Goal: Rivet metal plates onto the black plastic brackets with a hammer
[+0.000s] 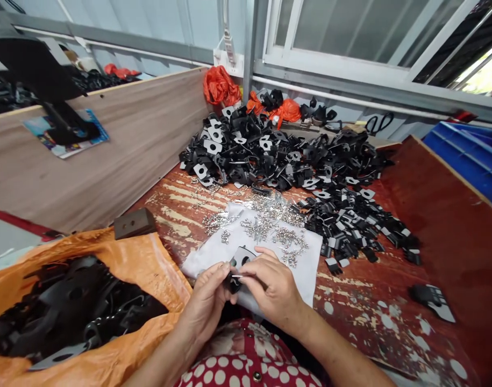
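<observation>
Near the front edge of the white cloth (pixel 310 244), my left hand (pixel 210 293) is closed on a black plastic part (pixel 242 257) with a round hole. My right hand (pixel 275 284) pinches a thin metal pin (pixel 236 276) against the same part, its fingertips close to those of my left hand. Small shiny metal pieces (pixel 286 236) lie scattered over the cloth just beyond my hands. Behind them rises a big heap of black parts (pixel 265 148), some with pale grey faces. Smaller black clips (pixel 350 226) spread to the right of the cloth.
An orange bag (pixel 165 263) full of black parts lies at the left, beside a brown block (pixel 135 223). Wooden boards wall the worn red table (pixel 350 301) on both sides. A blue crate (pixel 467 156) stands at the right, and a lone black part (pixel 432 302) rests below it.
</observation>
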A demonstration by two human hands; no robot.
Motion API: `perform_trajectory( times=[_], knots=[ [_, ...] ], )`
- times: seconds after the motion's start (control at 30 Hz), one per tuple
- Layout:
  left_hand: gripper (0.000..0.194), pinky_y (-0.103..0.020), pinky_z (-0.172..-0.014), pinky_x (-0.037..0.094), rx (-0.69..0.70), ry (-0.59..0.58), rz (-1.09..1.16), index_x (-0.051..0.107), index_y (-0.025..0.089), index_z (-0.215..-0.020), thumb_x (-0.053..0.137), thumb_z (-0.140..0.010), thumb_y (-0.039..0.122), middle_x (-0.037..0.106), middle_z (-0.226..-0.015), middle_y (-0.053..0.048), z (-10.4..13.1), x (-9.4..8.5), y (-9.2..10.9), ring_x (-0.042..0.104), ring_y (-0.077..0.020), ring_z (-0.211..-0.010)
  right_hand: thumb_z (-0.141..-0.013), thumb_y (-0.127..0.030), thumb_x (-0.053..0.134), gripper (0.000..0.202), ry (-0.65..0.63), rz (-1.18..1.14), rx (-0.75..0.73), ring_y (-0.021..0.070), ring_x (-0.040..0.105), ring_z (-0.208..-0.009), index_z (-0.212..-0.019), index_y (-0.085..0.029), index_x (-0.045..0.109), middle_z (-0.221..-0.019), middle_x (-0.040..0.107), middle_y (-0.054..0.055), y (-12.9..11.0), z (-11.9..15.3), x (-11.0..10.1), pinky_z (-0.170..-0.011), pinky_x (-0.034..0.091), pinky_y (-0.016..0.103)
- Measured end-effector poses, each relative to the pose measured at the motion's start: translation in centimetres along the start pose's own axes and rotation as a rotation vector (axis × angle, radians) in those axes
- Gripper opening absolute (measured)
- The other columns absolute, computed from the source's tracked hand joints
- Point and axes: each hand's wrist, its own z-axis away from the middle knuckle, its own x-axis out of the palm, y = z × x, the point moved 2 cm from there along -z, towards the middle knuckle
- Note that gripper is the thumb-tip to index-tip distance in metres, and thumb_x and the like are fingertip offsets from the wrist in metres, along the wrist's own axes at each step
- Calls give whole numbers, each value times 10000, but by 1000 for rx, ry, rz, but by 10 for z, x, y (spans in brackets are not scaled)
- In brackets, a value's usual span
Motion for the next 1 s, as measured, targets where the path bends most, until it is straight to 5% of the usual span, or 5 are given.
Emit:
perform_trajectory(
  times=[0.23,0.5,0.7,0.87,1.0],
  knots=[
    [277,-228,-484,498,12,-5,34,711,146,-732,861,-758,377,629,-667,2,5,-1,-3,512,-119,-568,-974,-79,485,197,-30,174,-79,152,604,-736,-925,-200,633,-749,657,5,-11,-3,3,-1036,511,432],
    [285,-167,-622,500,27,62,86,662,154,-713,912,-694,290,612,-692,35,6,0,-7,526,-82,-633,-966,-35,457,245,-61,611,-478,178,589,-721,-870,-128,663,-719,647,47,-30,0,25,-1090,495,383],
    [282,-225,-589,521,-16,21,78,666,195,-861,863,-757,368,602,-787,26,28,-21,-11,542,-114,-645,-1000,-93,447,260,-47,434,-294,160,540,-733,-828,-170,627,-700,590,14,-30,4,23,-1106,449,415],
    [397,-244,-675,529,176,103,-448,669,277,-1064,873,-728,330,683,-938,-8,54,-53,3,644,-208,-863,-979,-142,521,123,-216,316,-146,175,564,-801,-1034,-197,617,-798,626,8,-16,24,22,-1015,471,415],
    [364,-316,-796,499,210,222,-786,739,253,-1101,691,-853,515,727,-884,-48,67,-76,27,642,-275,-888,-841,-246,754,215,-388,635,173,265,594,-887,-983,-179,607,-938,644,89,20,46,6,-788,506,405]
  ],
)
